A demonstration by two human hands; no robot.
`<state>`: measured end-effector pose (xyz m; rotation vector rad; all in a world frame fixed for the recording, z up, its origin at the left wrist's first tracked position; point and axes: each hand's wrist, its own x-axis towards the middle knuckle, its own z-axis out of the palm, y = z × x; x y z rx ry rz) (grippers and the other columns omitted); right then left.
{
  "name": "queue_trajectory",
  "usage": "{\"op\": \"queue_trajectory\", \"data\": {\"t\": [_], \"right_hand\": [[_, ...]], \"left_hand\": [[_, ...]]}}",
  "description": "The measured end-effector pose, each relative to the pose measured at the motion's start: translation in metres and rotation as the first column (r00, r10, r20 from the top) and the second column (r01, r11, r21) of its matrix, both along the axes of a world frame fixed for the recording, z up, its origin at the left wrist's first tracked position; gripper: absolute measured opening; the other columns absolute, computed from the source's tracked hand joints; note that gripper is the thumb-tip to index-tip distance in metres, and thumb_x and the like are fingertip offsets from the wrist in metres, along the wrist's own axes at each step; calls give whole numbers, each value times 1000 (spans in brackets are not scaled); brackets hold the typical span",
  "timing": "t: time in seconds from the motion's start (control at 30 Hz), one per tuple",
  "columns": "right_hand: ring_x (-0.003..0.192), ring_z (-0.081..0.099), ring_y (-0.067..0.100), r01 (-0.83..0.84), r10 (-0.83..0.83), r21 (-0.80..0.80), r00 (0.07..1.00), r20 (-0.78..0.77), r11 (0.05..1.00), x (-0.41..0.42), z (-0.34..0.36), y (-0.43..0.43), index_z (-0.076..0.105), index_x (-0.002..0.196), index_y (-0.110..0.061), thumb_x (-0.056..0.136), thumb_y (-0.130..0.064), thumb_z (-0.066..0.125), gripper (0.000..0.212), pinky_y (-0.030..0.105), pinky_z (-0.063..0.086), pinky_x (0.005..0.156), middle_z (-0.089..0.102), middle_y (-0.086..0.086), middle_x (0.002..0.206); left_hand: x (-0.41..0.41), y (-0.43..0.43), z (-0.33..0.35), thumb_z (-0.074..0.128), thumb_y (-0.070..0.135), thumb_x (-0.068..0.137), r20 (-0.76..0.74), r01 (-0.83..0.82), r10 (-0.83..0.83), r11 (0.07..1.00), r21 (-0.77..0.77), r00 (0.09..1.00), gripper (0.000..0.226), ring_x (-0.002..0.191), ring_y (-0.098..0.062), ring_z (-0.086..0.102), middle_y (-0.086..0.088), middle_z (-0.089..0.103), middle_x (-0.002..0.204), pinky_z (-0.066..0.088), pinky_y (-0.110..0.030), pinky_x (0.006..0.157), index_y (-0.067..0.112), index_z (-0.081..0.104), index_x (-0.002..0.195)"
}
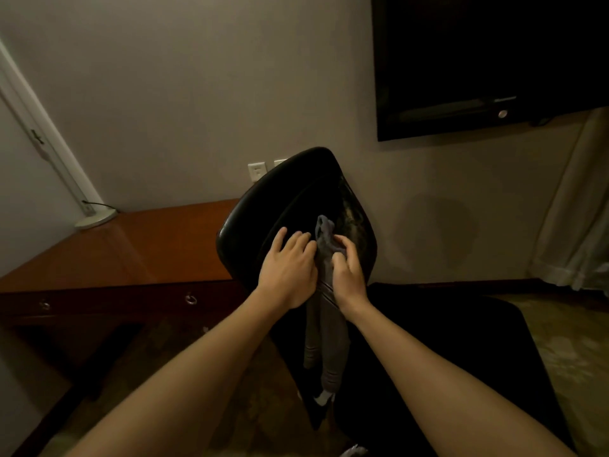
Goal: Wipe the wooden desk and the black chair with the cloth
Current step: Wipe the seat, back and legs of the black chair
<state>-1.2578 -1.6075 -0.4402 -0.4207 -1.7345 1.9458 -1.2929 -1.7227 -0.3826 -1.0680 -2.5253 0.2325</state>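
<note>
The black chair point(286, 199) stands in the middle with its curved backrest toward me and its dark seat at lower right. A grey cloth point(324, 324) lies against the backrest and hangs down in a long strip. My right hand point(346, 272) pinches the bunched top of the cloth with curled fingers. My left hand point(288, 270) lies on the backrest right beside the cloth, its fingers spread and fairly straight. To the left stretches the wooden desk point(131, 252), its top bare and glossy.
A white lamp base point(95, 221) with a cord sits at the desk's far left corner. Desk drawers with ring pulls point(190, 299) face me. A dark TV point(478, 61) hangs on the wall at upper right, with a pale curtain point(573, 209) at the right edge.
</note>
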Motion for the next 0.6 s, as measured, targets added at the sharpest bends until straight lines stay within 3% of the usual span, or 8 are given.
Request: {"op": "queue_trajectory", "data": {"t": [0.1, 0.17, 0.23, 0.3, 0.47, 0.6], "right_hand": [[97, 58, 21, 20, -24, -147, 999, -30, 989, -13, 18, 5, 42, 132, -19, 97, -10, 39, 36, 35, 50, 80, 57, 11, 118], [94, 60, 23, 31, -49, -323, 998, -48, 946, -20, 28, 7, 41, 127, -16, 95, -5, 41, 34, 36, 52, 77, 56, 13, 114], [94, 64, 26, 20, -71, -518, 994, -77, 855, -28, 36, 10, 45, 124, -12, 90, -2, 45, 35, 36, 54, 75, 60, 14, 110], [95, 69, 29, -7, -66, -605, 993, -98, 796, -35, 36, 15, 50, 126, -11, 88, -1, 51, 39, 40, 58, 78, 67, 16, 110], [105, 69, 25, -85, 50, -526, 995, -82, 846, -55, 13, 33, 51, 133, -31, 92, -13, 62, 47, 46, 57, 93, 70, 8, 117], [113, 64, 15, -32, 20, -241, 998, -53, 970, -79, 5, 58, 51, 136, -35, 92, -38, 69, 48, 42, 54, 98, 66, -5, 125]], "left_hand": [[-4, 4, 8, 32, 38, 101, 17, 6, -9, 985, 172, 1000, 46, 138, -17, 44, -3, 55, 142, 15, -40, 124, 17, 47, 140], [-2, 13, 13, 33, 43, 102, 70, 10, -34, 948, 320, 997, 47, 120, -18, 57, -1, 63, 127, 30, -39, 116, 18, 45, 140], [1, 24, 15, 38, 41, 103, 245, -14, -111, 889, 458, 963, 52, 110, -19, 59, -1, 58, 128, 46, -37, 98, 22, 31, 150], [-1, 35, 15, 40, 34, 104, 287, -20, -121, 896, 443, 950, 57, 103, -19, 57, -4, 48, 128, 50, -31, 80, 25, 19, 156], [-31, 57, 19, 51, 23, 97, 140, -7, -30, 965, 263, 990, 57, 96, -27, 59, -9, 45, 123, 45, -33, 67, 22, 28, 149], [-66, 79, 19, 49, 25, 100, 29, -21, 15, 978, 206, 999, 47, 88, -28, 58, -11, 44, 122, 33, -31, 57, 19, 32, 143]]}}
